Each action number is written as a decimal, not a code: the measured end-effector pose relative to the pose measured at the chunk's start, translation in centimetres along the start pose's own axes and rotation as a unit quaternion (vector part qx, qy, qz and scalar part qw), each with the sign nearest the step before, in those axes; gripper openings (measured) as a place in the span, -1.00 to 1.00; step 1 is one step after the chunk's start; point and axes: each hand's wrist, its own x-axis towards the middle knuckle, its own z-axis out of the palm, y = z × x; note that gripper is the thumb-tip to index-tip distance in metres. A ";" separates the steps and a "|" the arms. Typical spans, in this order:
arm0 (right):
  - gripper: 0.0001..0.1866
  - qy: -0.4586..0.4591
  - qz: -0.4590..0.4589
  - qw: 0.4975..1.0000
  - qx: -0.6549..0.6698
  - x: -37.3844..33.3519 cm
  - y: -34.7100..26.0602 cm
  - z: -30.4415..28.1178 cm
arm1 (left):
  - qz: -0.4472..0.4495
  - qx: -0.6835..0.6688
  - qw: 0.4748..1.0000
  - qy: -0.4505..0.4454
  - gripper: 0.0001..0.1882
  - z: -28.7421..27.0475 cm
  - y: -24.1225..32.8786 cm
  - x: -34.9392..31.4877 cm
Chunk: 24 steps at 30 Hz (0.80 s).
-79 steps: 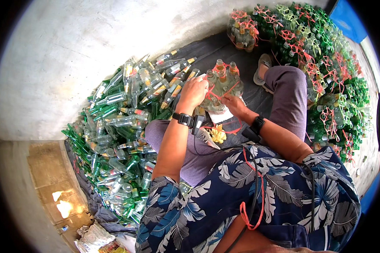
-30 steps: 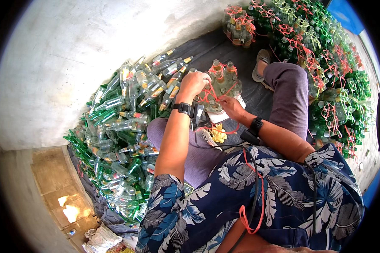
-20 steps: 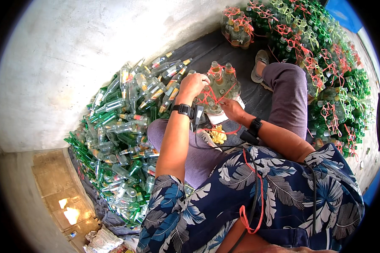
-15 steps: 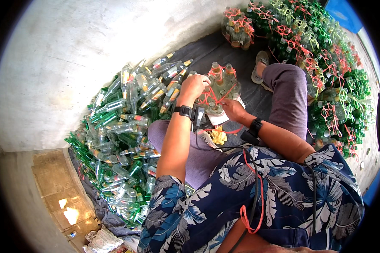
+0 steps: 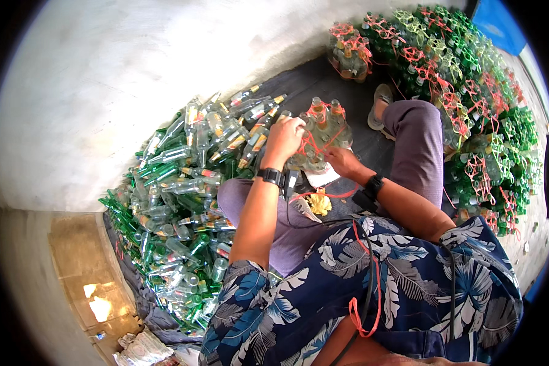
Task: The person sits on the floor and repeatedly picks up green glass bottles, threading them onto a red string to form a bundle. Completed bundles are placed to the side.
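A cluster of clear glass bottles (image 5: 338, 135) stands upright between my hands, with red string (image 5: 311, 141) criss-crossed around the necks. My left hand (image 5: 284, 143) is at the cluster's left side, fingers curled and pinched on the string close to the necks. At the near right side, my right hand (image 5: 344, 163) pinches the string low by the front bottles. The fingertips of both hands are partly hidden. Beneath the bottles, a white pad or block (image 5: 322, 177) shows at the near edge.
Loose clear and green bottles (image 5: 186, 186) lie heaped at my left against the pale wall (image 5: 122, 79). Tied bottle bundles (image 5: 463, 91) stand in rows at the right; another bundle (image 5: 350, 55) is at the back. A crumpled yellow scrap (image 5: 319, 202) lies near my legs on dark sheeting (image 5: 305, 76).
The whole view has shifted, so the scene sits slightly lower. Both hands stay at the tied cluster with small finger movements on the string.
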 end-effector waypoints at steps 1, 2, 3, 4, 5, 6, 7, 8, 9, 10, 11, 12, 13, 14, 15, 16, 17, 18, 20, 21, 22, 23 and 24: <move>-0.65 0.002 0.012 1.000 0.013 -0.5 -0.4 -0.6 | 0.019 -0.015 1.000 0.011 -0.80 0.1 0.7 -0.5; -0.65 0.000 0.019 0.999 0.027 -0.8 -1.0 -1.0 | 0.035 -0.025 0.999 0.025 -0.81 -0.1 1.4 -1.4; -0.66 0.020 -0.015 0.999 0.022 -0.5 -0.8 -1.1 | 0.027 -0.036 0.999 0.005 -0.82 0.2 2.0 -2.1; -0.66 0.020 -0.019 0.999 0.045 -0.4 -0.4 -1.3 | 0.018 -0.047 0.999 -0.015 -0.83 0.6 2.5 -2.7; -0.66 0.017 -0.021 0.997 0.069 -0.8 -1.2 -2.1 | 0.006 -0.029 0.999 -0.036 -0.84 0.8 3.4 -3.7; -0.66 0.010 -0.024 0.996 0.090 -1.2 -1.8 -2.6 | 0.072 -0.031 0.997 -0.021 -0.80 1.8 2.8 -4.5; -0.66 0.017 -0.045 0.994 0.097 -1.1 -1.9 -2.6 | 0.089 -0.001 0.996 -0.002 -0.78 2.9 2.2 -5.2; -0.65 0.016 -0.034 0.995 0.094 -1.3 -2.7 -2.8 | 0.105 0.028 0.994 0.015 -0.76 3.4 2.5 -5.7; -0.65 0.015 -0.022 0.995 0.091 -1.6 -3.4 -3.1 | 0.089 0.038 0.995 0.015 -0.76 3.8 2.7 -6.0; -0.65 0.014 -0.011 0.996 0.089 -1.9 -4.1 -3.3 | 0.084 0.033 0.996 0.014 -0.77 4.0 2.6 -6.1; -0.66 0.029 -0.027 0.995 0.090 -2.0 -4.4 -3.4 | 0.080 0.029 0.996 0.012 -0.79 4.1 2.5 -5.8; -0.67 0.043 -0.044 0.994 0.091 -2.2 -4.6 -3.4 | 0.078 0.025 0.997 0.010 -0.80 4.1 2.4 -5.6; -0.68 0.058 -0.060 0.992 0.092 -2.3 -4.8 -3.4 | 0.083 0.017 0.996 0.017 -0.84 4.3 2.4 -5.5; -0.71 0.066 -0.091 0.991 0.077 -2.3 -4.7 -3.4 | 0.087 0.024 0.996 0.024 -0.83 4.5 2.2 -5.5; -0.74 0.074 -0.122 0.988 0.062 -2.2 -4.5 -3.3 | 0.091 0.032 0.995 0.030 -0.82 4.6 2.1 -5.5; -0.76 0.082 -0.152 0.984 0.048 -2.0 -4.3 -3.0 | 0.095 0.040 0.994 0.036 -0.81 4.8 1.9 -5.4; -0.83 0.102 -0.174 0.971 0.126 -2.0 -4.5 -2.3 | 0.097 0.040 0.994 0.039 -0.84 5.0 1.9 -5.3; -0.84 0.102 -0.193 0.967 0.128 -2.0 -4.4 -2.2 | 0.096 0.047 0.993 0.045 -0.85 5.3 1.8 -5.3; -0.84 0.104 -0.231 0.958 0.132 -1.9 -4.4 -2.3 | 0.094 0.059 0.992 0.058 -0.85 5.5 1.8 -5.1; -0.85 0.128 -0.259 0.951 0.115 -1.5 -4.0 -2.0 | 0.103 0.049 0.992 0.059 -0.85 5.4 1.8 -5.0; -0.85 0.104 -0.235 0.957 0.137 -1.4 -3.7 -2.0 | 0.108 0.044 0.992 0.058 -0.84 5.3 1.8 -5.0; -0.83 0.078 -0.211 0.961 0.159 -1.5 -3.7 -2.2 | 0.111 0.039 0.991 0.058 -0.84 5.5 1.7 -5.0; -0.81 0.052 -0.186 0.964 0.181 -1.5 -3.8 -2.4 | 0.115 0.034 0.991 0.057 -0.83 5.5 1.6 -5.1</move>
